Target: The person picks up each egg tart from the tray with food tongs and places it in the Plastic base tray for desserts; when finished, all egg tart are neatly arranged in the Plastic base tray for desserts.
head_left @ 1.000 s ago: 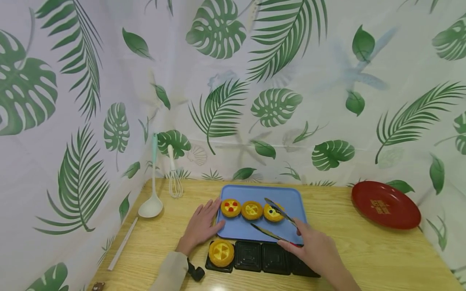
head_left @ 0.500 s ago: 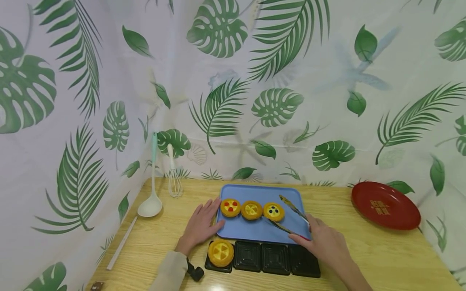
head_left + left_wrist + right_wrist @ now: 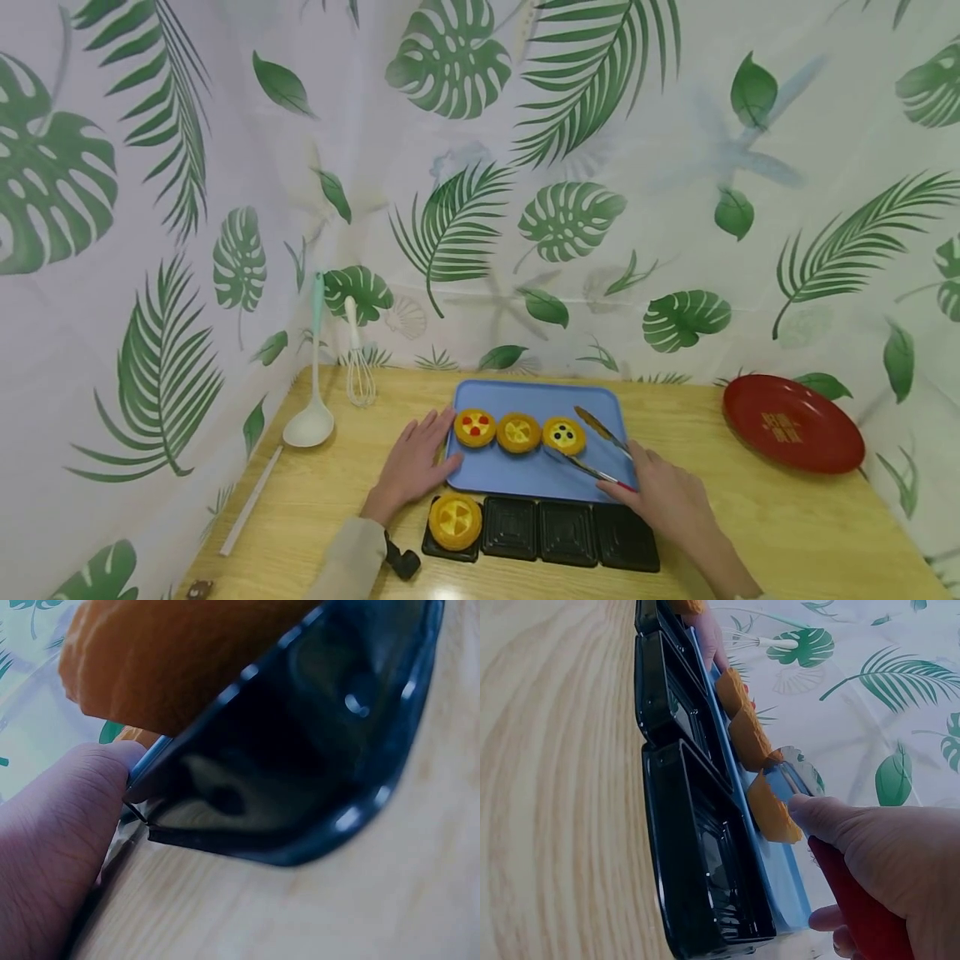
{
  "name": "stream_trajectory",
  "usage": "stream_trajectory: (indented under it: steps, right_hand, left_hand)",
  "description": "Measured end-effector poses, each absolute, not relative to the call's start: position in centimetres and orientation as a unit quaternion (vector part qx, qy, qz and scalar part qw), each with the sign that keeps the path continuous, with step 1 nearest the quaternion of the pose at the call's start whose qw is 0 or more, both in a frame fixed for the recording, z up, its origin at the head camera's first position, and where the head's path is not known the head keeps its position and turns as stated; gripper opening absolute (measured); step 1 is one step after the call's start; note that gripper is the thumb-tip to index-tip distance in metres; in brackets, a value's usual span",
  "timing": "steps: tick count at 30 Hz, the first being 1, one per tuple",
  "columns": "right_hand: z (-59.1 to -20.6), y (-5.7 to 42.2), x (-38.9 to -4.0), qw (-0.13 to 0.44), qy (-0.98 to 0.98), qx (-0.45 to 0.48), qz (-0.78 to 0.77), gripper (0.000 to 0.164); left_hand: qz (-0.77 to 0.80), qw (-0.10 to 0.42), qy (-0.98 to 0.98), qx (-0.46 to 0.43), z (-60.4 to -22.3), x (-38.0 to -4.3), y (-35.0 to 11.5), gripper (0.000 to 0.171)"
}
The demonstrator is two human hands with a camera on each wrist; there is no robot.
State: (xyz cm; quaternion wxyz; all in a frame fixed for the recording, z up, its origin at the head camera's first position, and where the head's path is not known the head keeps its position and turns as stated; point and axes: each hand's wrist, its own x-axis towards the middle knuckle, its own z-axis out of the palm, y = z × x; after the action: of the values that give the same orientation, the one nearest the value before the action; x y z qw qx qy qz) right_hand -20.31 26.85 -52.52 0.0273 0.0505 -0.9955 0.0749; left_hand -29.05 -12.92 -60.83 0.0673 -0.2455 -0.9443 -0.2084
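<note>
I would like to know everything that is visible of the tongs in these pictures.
The tongs have shiny, metal-looking arms and a red grip. The right hand holds them, arms spread apart. They reach over the blue tray from its right, one tip near the far side of the dark-dotted tart, the other by its near side. Whether they touch it is unclear.

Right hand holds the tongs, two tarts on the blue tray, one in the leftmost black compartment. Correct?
No: the head view shows three tarts on the blue tray, not two. The rest stands: right hand holds the tongs, one tart in the leftmost black compartment.
</note>
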Motion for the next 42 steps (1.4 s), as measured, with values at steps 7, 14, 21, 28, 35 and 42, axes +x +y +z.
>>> stream_trajectory:
  steps: [7, 14, 21, 28, 35, 42]
  right_hand:
    - [-52.8, 26.8, -20.7, 0.010, -0.995, 0.049, 0.083, 0.094]
    - [-53.5, 26.6, -20.8, 0.003, -0.996, 0.047, 0.074, 0.094]
    - [-53.2, 26.3, -20.6, 0.011, -0.996, 0.050, 0.073, 0.082]
    - [-53.4, 26.3, -20.7, 0.015, -0.996, 0.055, 0.067, 0.084]
    - [-53.8, 26.5, -20.7, 0.008, -0.996, 0.048, 0.072, 0.084]
    - [-53.8, 26.4, -20.8, 0.023, -0.995, 0.054, 0.076, 0.080]
  left_hand:
    - [-0.203, 0.058, -0.948, -0.240, -60.8, -29.0, -12.9, 0.081]
    - [-0.202, 0.059, -0.947, -0.242, -60.8, -28.8, -13.1, 0.081]
    - [-0.204, 0.068, -0.947, -0.241, -60.6, -28.7, -13.1, 0.080]
    - [-0.214, 0.076, -0.942, -0.247, -60.7, -28.7, -13.0, 0.080]
    - [-0.207, 0.065, -0.944, -0.247, -60.8, -28.6, -12.8, 0.080]
    - [-0.213, 0.064, -0.945, -0.242, -60.6, -28.7, -12.9, 0.080]
